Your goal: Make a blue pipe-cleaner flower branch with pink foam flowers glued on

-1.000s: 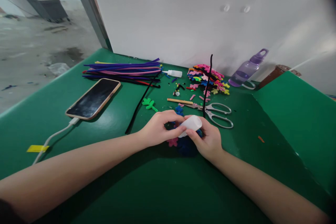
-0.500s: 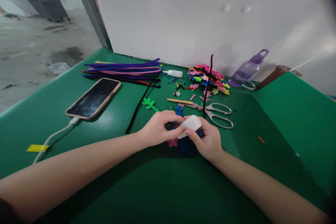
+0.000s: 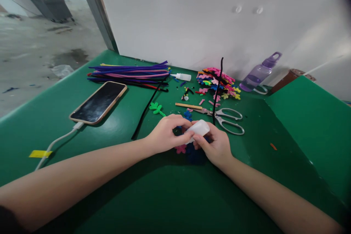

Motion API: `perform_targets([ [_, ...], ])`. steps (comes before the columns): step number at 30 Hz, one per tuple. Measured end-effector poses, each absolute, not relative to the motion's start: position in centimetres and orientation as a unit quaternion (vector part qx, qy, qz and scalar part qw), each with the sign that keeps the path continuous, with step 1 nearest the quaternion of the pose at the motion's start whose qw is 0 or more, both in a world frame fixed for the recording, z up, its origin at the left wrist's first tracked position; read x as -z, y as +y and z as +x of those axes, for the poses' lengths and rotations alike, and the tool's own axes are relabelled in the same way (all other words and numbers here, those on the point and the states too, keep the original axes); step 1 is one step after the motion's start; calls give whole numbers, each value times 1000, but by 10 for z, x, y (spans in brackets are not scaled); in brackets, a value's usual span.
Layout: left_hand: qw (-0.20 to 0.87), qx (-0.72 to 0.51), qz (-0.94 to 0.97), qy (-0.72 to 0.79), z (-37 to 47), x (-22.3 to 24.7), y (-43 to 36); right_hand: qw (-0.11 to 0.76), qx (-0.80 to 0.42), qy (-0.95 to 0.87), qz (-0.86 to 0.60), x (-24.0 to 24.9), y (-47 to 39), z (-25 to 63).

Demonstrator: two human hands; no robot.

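A small white plastic bottle [image 3: 200, 128] lies slanted between my two hands, its lower left end hidden by fingers. My left hand [image 3: 168, 133] is closed, thumb and fingers pinching at that end. My right hand [image 3: 218, 142] is closed around the other side, its thumb against the bottle. Just under and behind them are blue pipe-cleaner shapes [image 3: 188, 116] and a pink pipe-cleaner flower [image 3: 181, 149], partly covered. A green pipe-cleaner sprig [image 3: 157, 108] rests beyond my left hand. One black pipe cleaner [image 3: 218, 87] extends up from behind my right hand; its lower end is hidden.
Scissors [image 3: 231, 120] and a wooden stick [image 3: 188, 105] lie beyond my hands. Farther back are a pipe-cleaner bundle [image 3: 131, 73], another white bottle [image 3: 183, 76], a pile of colourful flowers [image 3: 216, 80] and a purple water bottle [image 3: 259, 73]. A charging phone [image 3: 98, 102] lies left.
Both hands and the white bottle keep almost the same pose. The whole view has shifted very slightly.
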State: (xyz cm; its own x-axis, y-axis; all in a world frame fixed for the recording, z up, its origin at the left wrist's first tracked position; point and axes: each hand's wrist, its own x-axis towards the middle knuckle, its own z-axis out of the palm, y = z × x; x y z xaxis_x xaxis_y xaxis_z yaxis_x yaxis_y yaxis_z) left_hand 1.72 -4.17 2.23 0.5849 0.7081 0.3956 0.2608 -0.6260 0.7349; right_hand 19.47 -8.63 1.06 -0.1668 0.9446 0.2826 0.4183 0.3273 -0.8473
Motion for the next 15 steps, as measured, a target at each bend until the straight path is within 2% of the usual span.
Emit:
perform_targets([
  [9,314,-347,837,284,19,-22,-42,420,-210,-725,-505,-12,-88,196],
  [15,316,-342,839,282,18,-21,-42,413,-192,-730,-509,-14,-87,195],
])
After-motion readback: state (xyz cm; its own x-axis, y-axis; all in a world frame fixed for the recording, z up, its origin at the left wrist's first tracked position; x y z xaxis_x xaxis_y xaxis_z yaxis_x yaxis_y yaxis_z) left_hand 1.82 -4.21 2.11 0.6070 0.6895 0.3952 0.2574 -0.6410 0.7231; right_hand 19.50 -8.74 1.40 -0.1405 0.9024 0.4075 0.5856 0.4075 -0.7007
